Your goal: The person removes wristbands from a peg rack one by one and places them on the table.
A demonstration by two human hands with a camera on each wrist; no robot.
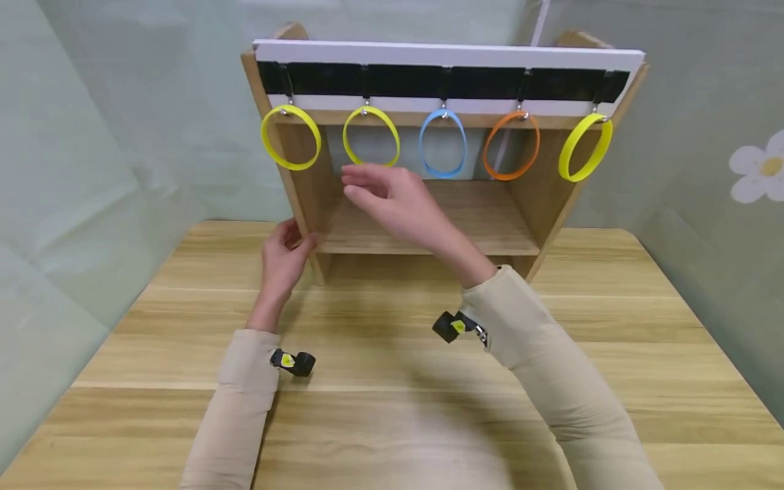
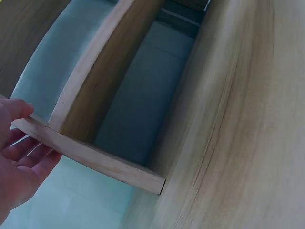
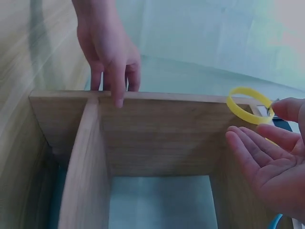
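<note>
My left hand (image 1: 286,257) grips the front edge of the wooden shelf's left side panel (image 2: 95,157), thumb on the inner side and fingers along the outer. My right hand (image 1: 398,201) is just below the second yellow ring (image 1: 346,136), its palm facing left and its fingers slightly bent with nothing in them. In the right wrist view the fingers (image 3: 252,148) spread under a yellow ring (image 3: 243,117). From hooks on the shelf's top rail also hang a left yellow ring (image 1: 265,139), a blue ring (image 1: 463,143), an orange ring (image 1: 537,143) and a right yellow ring (image 1: 569,153).
The shelf's white front rail (image 1: 453,51) carries a black strip (image 1: 404,80) with the hooks. A middle board (image 1: 429,211) spans between the side panels. The shelf stands toward the back of the wooden table (image 1: 367,381), with pale curtains (image 1: 153,102) around it.
</note>
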